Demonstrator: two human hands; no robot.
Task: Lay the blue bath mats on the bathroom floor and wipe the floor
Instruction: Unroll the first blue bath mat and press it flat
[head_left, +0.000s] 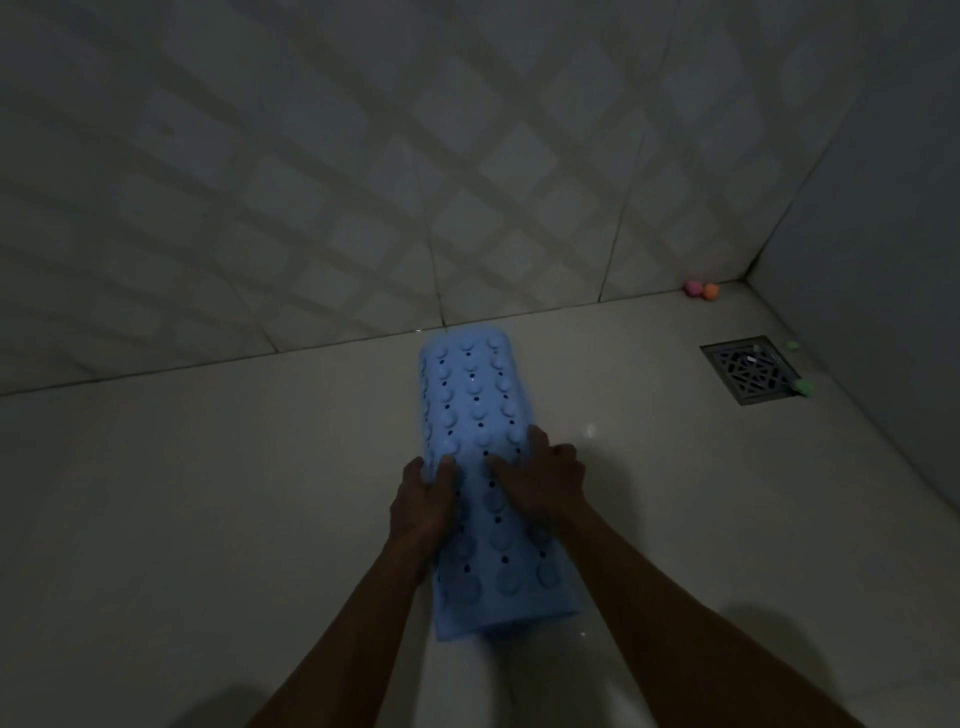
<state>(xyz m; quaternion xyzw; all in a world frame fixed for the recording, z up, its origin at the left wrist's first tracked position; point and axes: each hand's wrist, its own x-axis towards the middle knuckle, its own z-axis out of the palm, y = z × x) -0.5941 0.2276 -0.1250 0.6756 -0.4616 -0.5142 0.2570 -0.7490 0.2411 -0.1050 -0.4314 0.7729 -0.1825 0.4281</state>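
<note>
A dim tiled wall (363, 156) meets the pale floor (208, 493) along a dark grout line, with a second wall (883, 208) closing the right side. The mat (467, 395), blue and studded, lies lengthwise mid-floor, its far edge touching the wall base, bare floor wide on its left and right. The left hand (423, 501) grips the mat's left edge, fingers curled over it; the right hand (540, 475) presses on its right side, fingers bent. A drain (748, 369) sits far right, small coloured balls (698, 289) in the corner.
</note>
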